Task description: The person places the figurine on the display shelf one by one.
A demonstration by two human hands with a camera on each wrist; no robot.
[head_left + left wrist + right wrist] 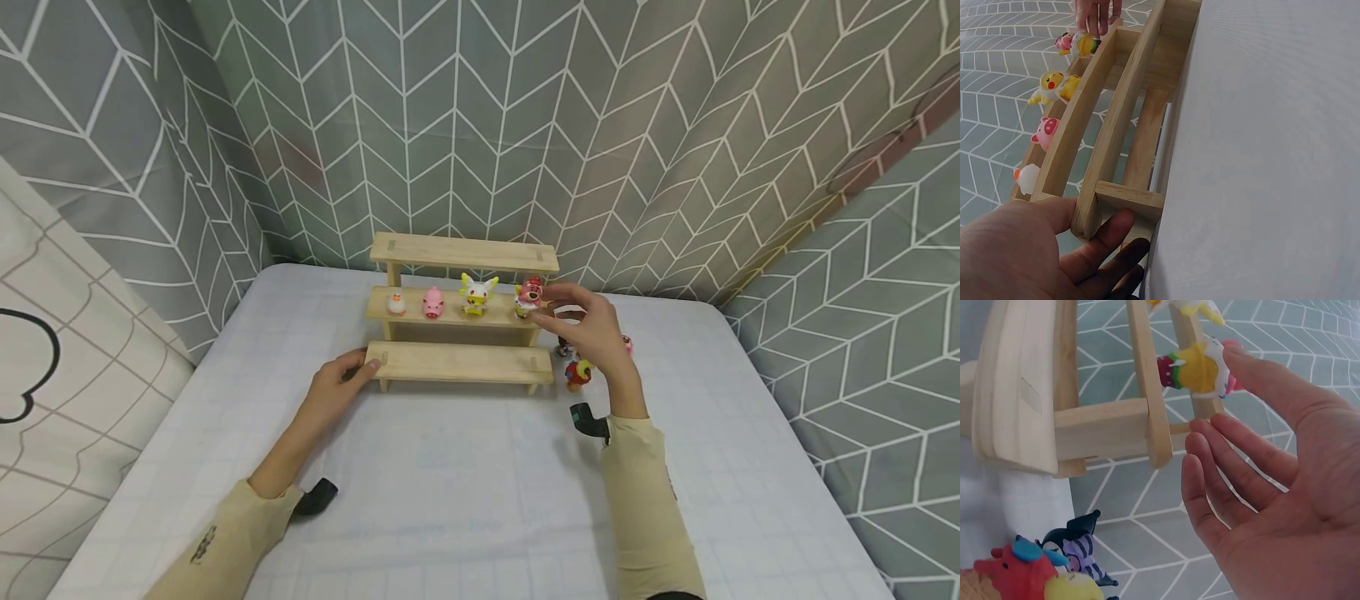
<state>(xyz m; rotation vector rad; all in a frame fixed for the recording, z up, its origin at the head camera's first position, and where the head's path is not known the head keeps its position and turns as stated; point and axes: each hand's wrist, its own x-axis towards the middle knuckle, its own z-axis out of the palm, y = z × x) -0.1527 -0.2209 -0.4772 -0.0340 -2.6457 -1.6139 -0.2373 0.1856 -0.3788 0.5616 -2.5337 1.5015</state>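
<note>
A wooden three-step display stand [461, 363] stands on the table. My left hand [339, 385] grips the left end of its lowest board; in the left wrist view the thumb is on one side and curved fingers underneath. On the middle board stand a small white bird figurine [396, 305], a pink pig [432, 302], a yellow figurine with white ears [477, 295] and a pink bear figurine [529, 295]. Beside the bear is my right hand [592, 329]. The thumb overlaps the bear's head in the right wrist view, the other fingers [1244, 469] extended and apart from it.
Right of the stand, partly behind the right hand, are more figurines: a red and yellow one [577, 373], a dark and purple one [1079, 553] and a pink one [627, 342]. A white cloth covers the table [450, 492]. Patterned curtains [420, 125] hang behind.
</note>
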